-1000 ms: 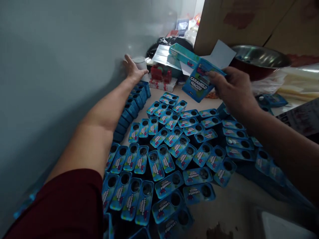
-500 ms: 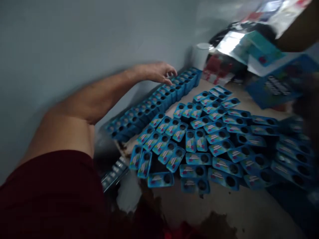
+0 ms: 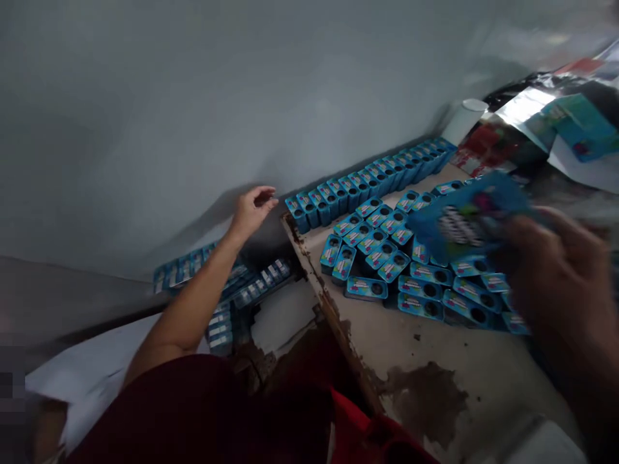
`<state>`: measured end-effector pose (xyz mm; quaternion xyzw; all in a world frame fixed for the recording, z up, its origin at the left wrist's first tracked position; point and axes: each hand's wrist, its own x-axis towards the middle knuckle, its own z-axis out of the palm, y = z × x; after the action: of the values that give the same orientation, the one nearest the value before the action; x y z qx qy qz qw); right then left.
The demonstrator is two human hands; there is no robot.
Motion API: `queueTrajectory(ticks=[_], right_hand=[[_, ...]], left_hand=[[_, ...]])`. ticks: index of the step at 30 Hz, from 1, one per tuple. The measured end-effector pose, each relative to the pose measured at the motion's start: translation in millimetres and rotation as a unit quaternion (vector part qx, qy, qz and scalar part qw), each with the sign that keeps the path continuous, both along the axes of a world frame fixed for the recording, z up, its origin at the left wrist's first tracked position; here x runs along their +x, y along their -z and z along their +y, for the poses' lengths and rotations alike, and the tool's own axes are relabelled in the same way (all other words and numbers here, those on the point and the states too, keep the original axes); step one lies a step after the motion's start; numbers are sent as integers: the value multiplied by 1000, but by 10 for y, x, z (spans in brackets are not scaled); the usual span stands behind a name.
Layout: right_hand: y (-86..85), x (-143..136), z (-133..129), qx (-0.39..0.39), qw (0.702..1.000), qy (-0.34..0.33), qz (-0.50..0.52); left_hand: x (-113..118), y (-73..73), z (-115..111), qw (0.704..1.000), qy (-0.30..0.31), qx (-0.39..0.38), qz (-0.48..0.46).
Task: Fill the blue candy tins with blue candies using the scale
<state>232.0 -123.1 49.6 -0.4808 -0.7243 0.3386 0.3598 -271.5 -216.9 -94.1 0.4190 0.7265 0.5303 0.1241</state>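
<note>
Dimly lit, boxes [image 3: 376, 241] crowd the chipped table [image 3: 387, 345].

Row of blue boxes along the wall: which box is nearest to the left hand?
The box at the left end of the row, by the table's edge; the others stand farther from the left hand, along the wall.

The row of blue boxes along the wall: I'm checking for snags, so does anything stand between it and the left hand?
Nothing visible does: only a gap beside the wall separates the left hand from the nearest end of the row of blue boxes.
</note>
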Motion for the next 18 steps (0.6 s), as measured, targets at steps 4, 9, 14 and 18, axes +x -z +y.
queueTrajectory(ticks=[4,9,14,18], right_hand=[[184,-1032,-184,-82,984,-151,56],[429,-1719,-234,-80,969,-222,-67],[478,-2065,-224,39,927,-186,-324],[458,-2411,-371,70,832,-185,-519]], left_hand=[[19,350,-128,999,-13,18,-50],[-19,643,13,994,4,40,-106],[32,784,56,985,-6,98,-140],[427,968,-129,979,-24,137,-152]])
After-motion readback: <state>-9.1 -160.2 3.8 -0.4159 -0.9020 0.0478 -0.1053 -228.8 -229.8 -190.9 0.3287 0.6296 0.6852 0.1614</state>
